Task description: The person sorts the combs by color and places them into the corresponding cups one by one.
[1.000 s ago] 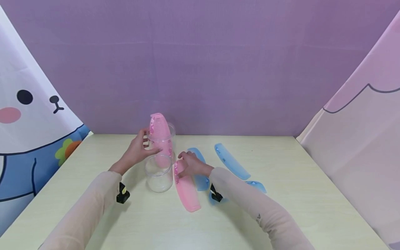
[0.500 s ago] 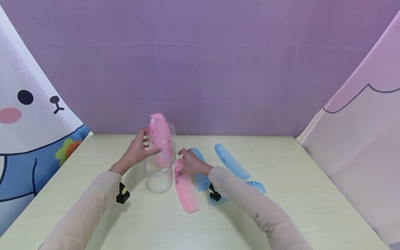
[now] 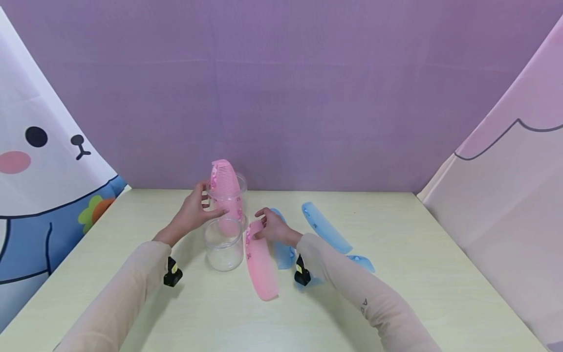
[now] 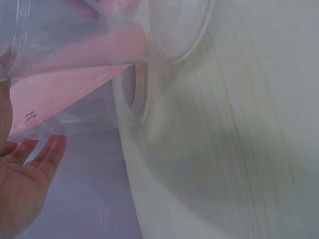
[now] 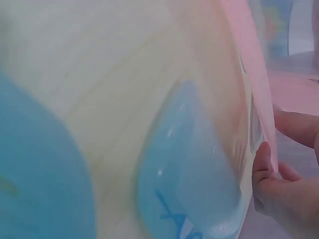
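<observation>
My left hand (image 3: 191, 212) holds the back clear plastic cup (image 3: 243, 189), thumb on the near side and fingers on the far side. A pink comb (image 3: 225, 178) stands upright in that cup, its top above the rim. Just in front is another clear cup (image 3: 224, 258), with no comb in it. To its right, my right hand (image 3: 278, 231) pinches the upper end of a second pink comb (image 3: 264, 271). In the right wrist view, thumb and fingers grip this pink comb (image 5: 256, 74) edge-on, over the tabletop.
Under and beside the right hand lies a blue comb (image 3: 283, 256). Farther right are another blue comb (image 3: 325, 228) and a third one (image 3: 362, 262), partly hidden by the sleeve. A purple cloth (image 3: 308, 98) hangs behind the table (image 3: 418, 274).
My right hand has shifted slightly right, drawing the pink comb's upper end up a little; the comb's lower end has swung slightly left. The left hand and both cups stay put.
</observation>
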`<action>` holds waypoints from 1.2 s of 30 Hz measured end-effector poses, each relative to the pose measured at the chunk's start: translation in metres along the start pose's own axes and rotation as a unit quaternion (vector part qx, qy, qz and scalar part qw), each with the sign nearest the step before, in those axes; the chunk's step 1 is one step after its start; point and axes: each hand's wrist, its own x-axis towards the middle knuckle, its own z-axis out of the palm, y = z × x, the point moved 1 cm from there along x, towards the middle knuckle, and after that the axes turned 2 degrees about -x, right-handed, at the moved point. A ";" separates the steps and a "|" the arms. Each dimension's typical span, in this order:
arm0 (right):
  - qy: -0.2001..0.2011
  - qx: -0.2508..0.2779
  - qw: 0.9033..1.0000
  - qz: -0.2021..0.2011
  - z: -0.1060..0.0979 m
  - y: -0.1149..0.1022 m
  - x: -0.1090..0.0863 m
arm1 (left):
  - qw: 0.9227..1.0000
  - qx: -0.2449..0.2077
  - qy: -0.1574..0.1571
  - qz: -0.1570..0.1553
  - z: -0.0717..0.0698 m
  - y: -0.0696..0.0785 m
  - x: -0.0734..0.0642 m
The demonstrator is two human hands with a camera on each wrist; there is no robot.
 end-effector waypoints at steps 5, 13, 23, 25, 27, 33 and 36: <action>0.003 0.030 1.000 0.005 0.000 0.000 0.001 | 1.000 -0.001 0.001 0.002 0.000 0.000 0.000; 0.009 0.056 0.998 0.003 -0.004 -0.001 0.000 | 1.000 0.003 0.003 0.006 -0.001 0.002 0.000; 0.022 0.116 0.993 -0.013 -0.010 -0.005 -0.002 | 1.000 0.000 0.004 0.012 -0.001 0.002 0.000; 0.025 0.125 0.992 -0.017 -0.013 -0.006 -0.003 | 1.000 0.001 0.005 0.013 -0.001 0.001 0.000; 0.028 0.135 0.990 -0.018 -0.016 -0.008 -0.003 | 1.000 0.001 0.004 0.012 -0.001 0.001 0.000; 0.036 0.162 0.986 -0.023 -0.026 -0.014 -0.004 | 1.000 0.000 0.003 0.012 -0.001 0.002 0.000; 0.040 0.174 0.983 -0.030 -0.032 -0.017 -0.003 | 1.000 -0.001 0.003 0.015 -0.001 0.002 0.000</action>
